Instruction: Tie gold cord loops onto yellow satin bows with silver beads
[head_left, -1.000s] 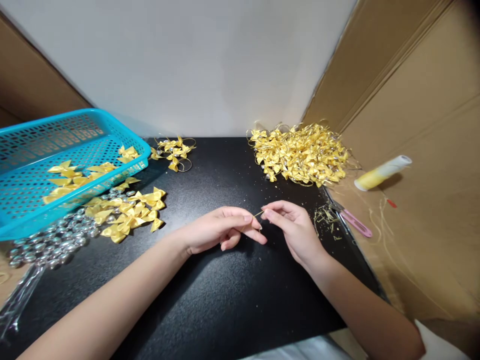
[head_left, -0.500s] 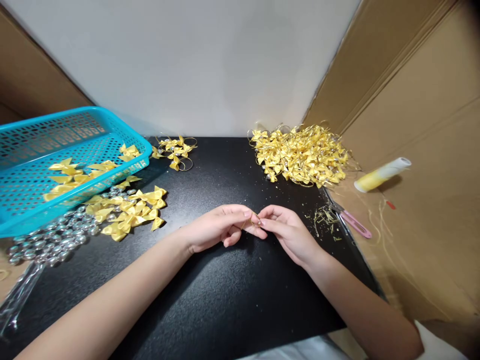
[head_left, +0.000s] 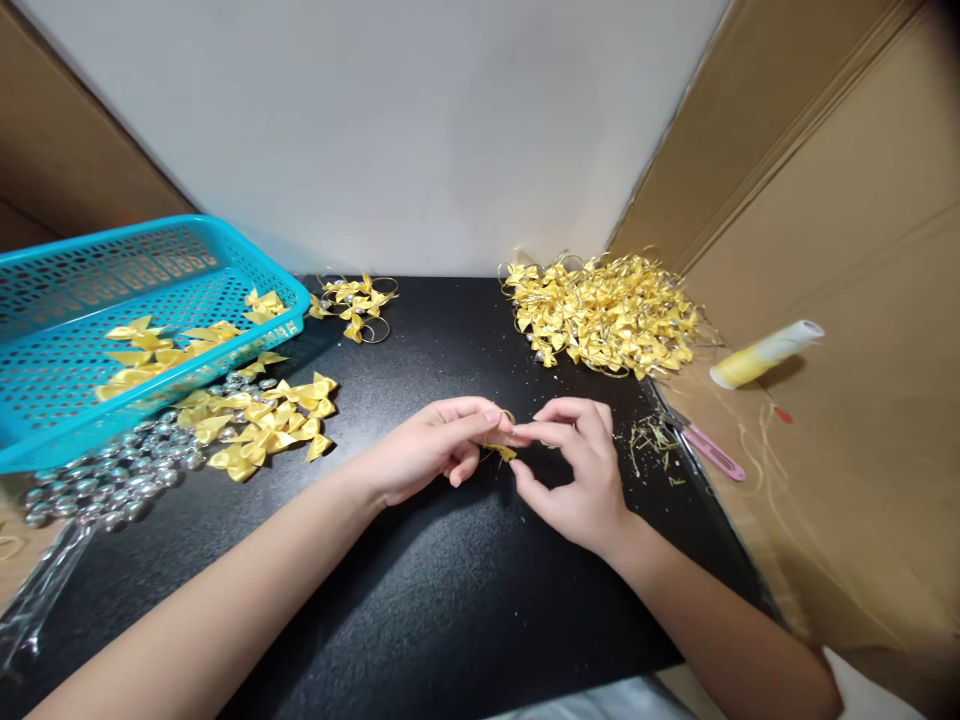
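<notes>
My left hand (head_left: 457,440) is closed, pinching a thin gold cord between thumb and fingers. A small yellow ribbon bow (head_left: 502,452) shows on the cord, just under the left fingertips. Right beside it is my right hand (head_left: 577,465), its thumb and fingers spread apart. One right fingertip reaches the left fingertips, and the right thumb tip is close to the bow. Whether the right fingers touch the cord is hard to see. Both hands are above the black table (head_left: 420,600).
A blue basket (head_left: 247,262) with yellow bows stands at left. Loose bows (head_left: 274,425) and silver beads (head_left: 112,475) lie before it. Corded bows form a small group (head_left: 360,300) and a large pile (head_left: 607,310). Right are thread clippings (head_left: 651,440), a pink-handled cutter (head_left: 712,452) and a spool (head_left: 765,355).
My right hand has opened from its pinch against the left fingers, its thumb dropping away. The yellow bow has come into sight below the left fingertips. My left hand has barely moved.
</notes>
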